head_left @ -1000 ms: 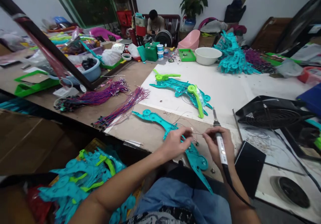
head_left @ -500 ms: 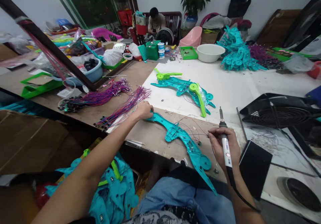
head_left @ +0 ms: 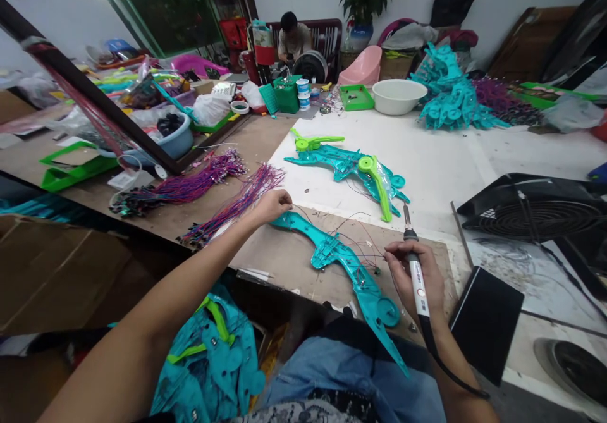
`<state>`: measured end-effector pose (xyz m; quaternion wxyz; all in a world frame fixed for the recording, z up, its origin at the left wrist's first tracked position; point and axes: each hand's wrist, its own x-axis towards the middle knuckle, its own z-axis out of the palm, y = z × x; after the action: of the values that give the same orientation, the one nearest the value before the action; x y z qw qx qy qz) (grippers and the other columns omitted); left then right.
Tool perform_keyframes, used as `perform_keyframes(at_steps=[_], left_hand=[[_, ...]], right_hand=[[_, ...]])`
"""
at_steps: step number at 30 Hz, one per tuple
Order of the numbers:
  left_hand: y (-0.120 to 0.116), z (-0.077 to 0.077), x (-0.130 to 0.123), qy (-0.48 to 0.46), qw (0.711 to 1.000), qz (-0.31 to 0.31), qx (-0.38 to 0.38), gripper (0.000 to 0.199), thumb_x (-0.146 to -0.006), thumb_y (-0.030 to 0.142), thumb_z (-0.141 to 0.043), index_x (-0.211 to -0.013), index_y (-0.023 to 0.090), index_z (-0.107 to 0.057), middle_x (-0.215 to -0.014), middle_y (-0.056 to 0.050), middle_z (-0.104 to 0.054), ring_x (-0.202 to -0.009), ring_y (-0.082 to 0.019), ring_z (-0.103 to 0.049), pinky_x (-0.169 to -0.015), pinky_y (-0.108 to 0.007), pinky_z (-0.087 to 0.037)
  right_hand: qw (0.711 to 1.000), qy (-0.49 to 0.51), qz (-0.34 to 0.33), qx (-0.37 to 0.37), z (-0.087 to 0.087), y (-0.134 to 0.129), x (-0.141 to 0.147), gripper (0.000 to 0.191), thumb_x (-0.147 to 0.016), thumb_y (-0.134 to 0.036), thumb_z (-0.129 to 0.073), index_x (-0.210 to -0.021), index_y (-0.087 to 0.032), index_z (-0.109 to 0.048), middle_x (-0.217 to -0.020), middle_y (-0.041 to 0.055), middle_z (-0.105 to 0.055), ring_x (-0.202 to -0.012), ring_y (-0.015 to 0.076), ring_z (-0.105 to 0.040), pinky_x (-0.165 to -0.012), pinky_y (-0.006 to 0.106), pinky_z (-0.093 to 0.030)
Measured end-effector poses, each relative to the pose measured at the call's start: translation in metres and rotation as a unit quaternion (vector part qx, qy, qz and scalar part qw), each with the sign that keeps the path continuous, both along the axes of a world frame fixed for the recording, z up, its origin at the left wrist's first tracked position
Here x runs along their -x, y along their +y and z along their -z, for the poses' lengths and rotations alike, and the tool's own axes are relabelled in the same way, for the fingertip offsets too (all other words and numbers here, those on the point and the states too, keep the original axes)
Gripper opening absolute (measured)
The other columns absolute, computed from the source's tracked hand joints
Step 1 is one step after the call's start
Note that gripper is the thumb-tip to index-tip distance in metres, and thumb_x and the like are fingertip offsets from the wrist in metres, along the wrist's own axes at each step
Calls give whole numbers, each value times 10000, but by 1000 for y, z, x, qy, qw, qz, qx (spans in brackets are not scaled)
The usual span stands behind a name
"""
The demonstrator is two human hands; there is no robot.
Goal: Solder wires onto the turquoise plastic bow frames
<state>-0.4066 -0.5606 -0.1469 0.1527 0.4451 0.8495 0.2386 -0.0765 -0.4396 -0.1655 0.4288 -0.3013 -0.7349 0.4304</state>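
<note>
A teal plastic bow-shaped piece [head_left: 348, 258] lies along the table's near edge, with thin red and dark wires running over it. My left hand [head_left: 275, 205] is pinched closed just above its far left end; what the fingertips hold, if anything, is too small to make out. On the other side, my right hand [head_left: 424, 274] grips a soldering iron [head_left: 417, 277] with a white handle, its metal tip pointing up and away. The thumb and finger of that hand also seem to pinch a thin wire. Behind lies a similar teal piece [head_left: 327, 157] with lime-green arms [head_left: 378, 186].
Bundles of purple-red wires [head_left: 203, 176] lie at the left. A black fan [head_left: 535, 211] and a black flat box [head_left: 488, 322] are on the right. Teal parts are heaped [head_left: 450, 94] at the back and below the table [head_left: 213, 360]. A person [head_left: 294, 37] sits far off.
My right hand with the soldering iron has moved slightly left. My left hand has lifted a little off the end of the teal piece.
</note>
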Motion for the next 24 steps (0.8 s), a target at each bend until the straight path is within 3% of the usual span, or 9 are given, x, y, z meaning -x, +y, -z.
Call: perform_keyframes(at_steps=[4, 9, 16, 24], left_hand=[[-2, -7, -16, -122, 990, -9, -77, 215, -747, 281, -572, -905, 160, -651, -792, -62, -742, -738, -180, -691, -667, -271, -519], [3, -23, -42, -330, 927, -46, -171, 243, -621, 331, -728, -764, 142, -675, -723, -83, -730, -698, -188, -671, -691, -302, -512], [12, -33, -81, -440, 869, -84, -209, 322, -599, 399, -776, -721, 132, -644, -636, -46, -687, -529, -110, -577, -566, -244, -454], [12, -29, -136, -505, 802, -103, -302, 323, -624, 373, -785, -801, 142, -645, -701, -54, -726, -621, -136, -637, -639, -252, -468]], right_hand=[[1000, 1, 7, 4, 2, 2, -1, 251, -788, -304, -672, -976, -218, -530, -899, 36, -653, -802, 177, -648, -737, 345, -541], [999, 16, 27, 20, 6, 3, -6, 268, -782, -302, -678, -979, -216, -518, -903, 38, -650, -807, 182, -647, -764, 370, -536], [999, 4, 50, 7, 6, 9, -17, 262, -785, -314, -669, -980, -221, -523, -914, 34, -649, -812, 182, -648, -755, 360, -529], [978, -138, 92, -129, 1, 34, -28, 179, -821, -286, -570, -992, -233, -572, -944, 40, -684, -846, 217, -656, -766, 370, -506]])
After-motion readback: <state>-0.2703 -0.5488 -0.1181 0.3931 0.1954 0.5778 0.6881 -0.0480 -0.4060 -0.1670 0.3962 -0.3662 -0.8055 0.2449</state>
